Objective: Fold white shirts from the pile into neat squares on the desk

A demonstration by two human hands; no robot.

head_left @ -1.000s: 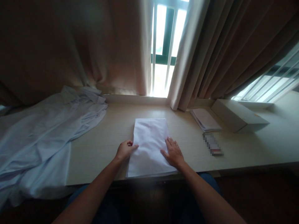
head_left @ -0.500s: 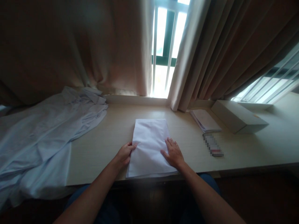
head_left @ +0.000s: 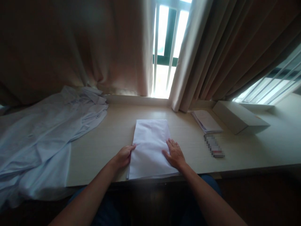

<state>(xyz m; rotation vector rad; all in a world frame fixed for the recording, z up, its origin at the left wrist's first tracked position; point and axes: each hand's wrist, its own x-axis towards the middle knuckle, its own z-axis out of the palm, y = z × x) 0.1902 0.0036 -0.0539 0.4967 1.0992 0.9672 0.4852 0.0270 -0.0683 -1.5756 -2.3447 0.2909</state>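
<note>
A folded white cloth [head_left: 150,157] lies in a neat rectangle on the table in front of me, its near end by the table's front edge. My left hand [head_left: 124,155] is at its left edge, thumb along the top of the edge and fingers curled at the side, partly hidden. On the right side of the cloth, my right hand [head_left: 175,153] rests flat with its fingers stretched out and its thumb apart.
A large crumpled heap of white cloth [head_left: 47,135] covers the table's left part and hangs over the front edge. To the right are a small folded white stack [head_left: 208,121], a blurred-out phone-like object [head_left: 214,146] and a pale box [head_left: 240,117]. Curtains [head_left: 127,47] hang behind the table [head_left: 94,157].
My left hand has slid slightly left, its thumb now nearer the cloth's edge. Creases near that thumb have flattened. The right hand has hardly moved.
</note>
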